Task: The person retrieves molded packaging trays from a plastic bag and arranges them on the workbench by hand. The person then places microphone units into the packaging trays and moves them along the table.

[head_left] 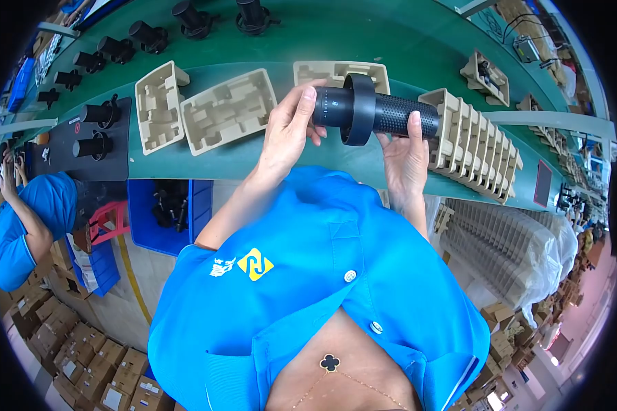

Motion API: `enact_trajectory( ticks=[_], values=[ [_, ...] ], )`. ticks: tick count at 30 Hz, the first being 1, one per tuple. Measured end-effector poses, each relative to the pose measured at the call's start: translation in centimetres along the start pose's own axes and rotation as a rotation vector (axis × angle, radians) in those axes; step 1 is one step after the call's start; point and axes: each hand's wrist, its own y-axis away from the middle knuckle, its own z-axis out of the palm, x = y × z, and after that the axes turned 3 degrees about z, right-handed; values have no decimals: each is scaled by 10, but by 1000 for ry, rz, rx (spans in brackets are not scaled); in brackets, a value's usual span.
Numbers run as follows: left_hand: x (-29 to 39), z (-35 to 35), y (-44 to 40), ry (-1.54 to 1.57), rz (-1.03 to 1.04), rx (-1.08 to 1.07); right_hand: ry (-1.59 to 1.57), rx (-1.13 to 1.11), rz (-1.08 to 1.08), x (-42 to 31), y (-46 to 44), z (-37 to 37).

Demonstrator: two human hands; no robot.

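A black cylindrical device with a wide ring around its middle and a perforated section lies sideways between my hands, above the green bench. My left hand grips its smooth, marked end, thumb on top. Around the perforated end, my right hand is closed with the thumb on the near side. Behind the device is a beige moulded tray. Another beige tray lies just left of my left hand, and a narrower one stands further left. A row of stacked beige trays is beside my right hand.
Several black devices stand along the back left of the green bench; two more are on a dark mat. A blue bin holds black parts below the bench. A co-worker in blue is at far left.
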Motion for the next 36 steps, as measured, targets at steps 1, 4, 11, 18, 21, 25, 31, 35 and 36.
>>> enact_trajectory(
  ticks=[1, 4, 11, 18, 21, 25, 31, 35, 36],
  values=[
    [0, 0, 0, -3, -3, 4, 3, 2, 1, 0, 0, 0],
    [0, -2, 0, 4, -20, 1, 3, -18, -7, 0, 1, 1],
    [-3, -5, 1, 0, 252, -71, -104, -168, -40, -8, -1, 10],
    [-5, -12, 4, -149, 380, -198, -20, -120, 45, -4, -12, -10],
    [-8, -13, 3, -196, 368, -186, 61, -71, 49, -2, -17, -9],
    [-20, -17, -1, -205, 312, -142, 106, 2, 102, 10, -30, -7],
    [-21, -26, -2, -284, 313, -69, 102, -13, 120, 16, -35, 5],
    [-16, -28, -5, -219, 255, -43, 53, -116, 8, 15, -31, 9],
    [-12, -28, -4, -240, 268, -35, 38, -145, -16, 15, -31, 9]
  ],
)
